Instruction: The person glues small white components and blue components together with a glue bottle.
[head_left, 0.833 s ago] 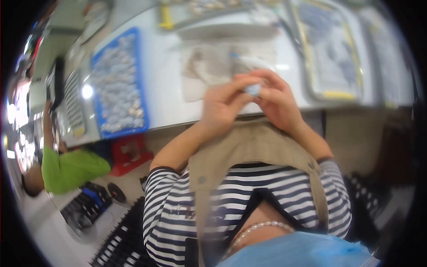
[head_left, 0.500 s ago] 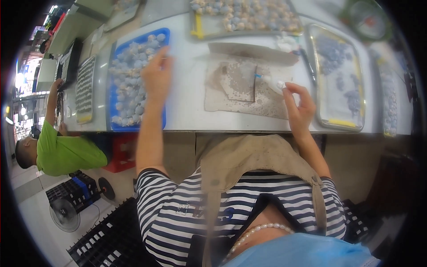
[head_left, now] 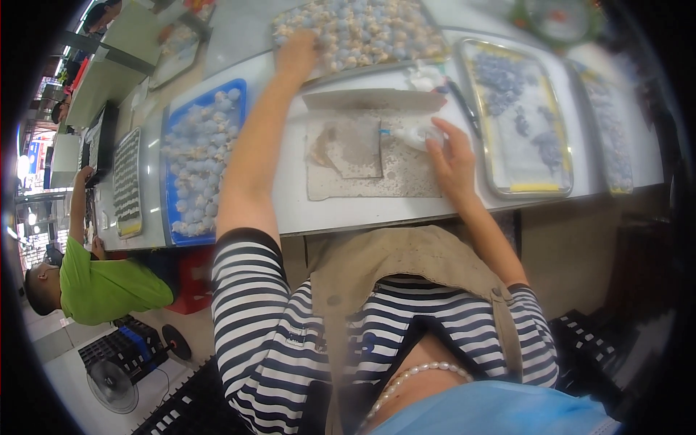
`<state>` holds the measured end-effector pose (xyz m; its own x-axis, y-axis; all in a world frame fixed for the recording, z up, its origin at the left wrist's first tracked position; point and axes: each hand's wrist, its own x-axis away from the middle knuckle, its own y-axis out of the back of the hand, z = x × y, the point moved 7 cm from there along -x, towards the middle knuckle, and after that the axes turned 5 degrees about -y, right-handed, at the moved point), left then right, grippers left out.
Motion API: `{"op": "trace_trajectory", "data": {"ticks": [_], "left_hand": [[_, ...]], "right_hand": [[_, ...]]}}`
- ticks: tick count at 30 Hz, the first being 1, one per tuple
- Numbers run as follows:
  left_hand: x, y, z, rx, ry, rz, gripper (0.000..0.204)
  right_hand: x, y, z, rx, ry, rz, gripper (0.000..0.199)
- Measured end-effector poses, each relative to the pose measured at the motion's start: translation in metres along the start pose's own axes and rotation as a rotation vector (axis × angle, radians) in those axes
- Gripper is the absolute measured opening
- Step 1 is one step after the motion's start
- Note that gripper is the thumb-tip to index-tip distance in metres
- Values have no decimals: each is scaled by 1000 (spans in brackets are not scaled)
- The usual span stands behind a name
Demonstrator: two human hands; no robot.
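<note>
My right hand (head_left: 455, 165) is closed round the end of a small translucent squeeze bottle (head_left: 415, 137) with a blue tip. The bottle lies nearly level above a stained, grey-beige board (head_left: 413, 174), its tip pointing left. My left hand (head_left: 297, 56) is stretched out to the left edge of a far tray (head_left: 351, 75). That tray is full of small round grey-blue and orange-tan pieces (head_left: 362, 36). The left fingers are blurred, and what they touch cannot be made out.
On the left stands a blue tray (head_left: 171, 185) of similar round pieces, beside a narrow tray of dark rows (head_left: 127, 185). A yellow-taped tray (head_left: 533, 190) of grey-blue pieces lies at right, a dark pen-like tool (head_left: 464, 107) alongside. A person in green (head_left: 109, 283) works at far left.
My left hand has moved from the blue tray forward and right to the far tray. The right hand stays by the board with the bottle, its fingers now further round it. The view has shifted.
</note>
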<state>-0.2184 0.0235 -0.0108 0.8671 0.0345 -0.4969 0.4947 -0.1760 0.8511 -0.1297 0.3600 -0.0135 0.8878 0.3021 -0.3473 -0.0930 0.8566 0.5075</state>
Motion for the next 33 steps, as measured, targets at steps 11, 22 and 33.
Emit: {"op": "trace_trajectory", "data": {"ticks": [11,22,33], "left_hand": [[74,40,-38,1188,621,-99,27],[202,36,-197,1734,955,171,33],[205,54,-201,1575,812,151,37]], "right_hand": [[2,4,-7,185,6,141,36],[19,31,8,-502,-348,82,25],[35,52,70,-34,178,54,28]]}}
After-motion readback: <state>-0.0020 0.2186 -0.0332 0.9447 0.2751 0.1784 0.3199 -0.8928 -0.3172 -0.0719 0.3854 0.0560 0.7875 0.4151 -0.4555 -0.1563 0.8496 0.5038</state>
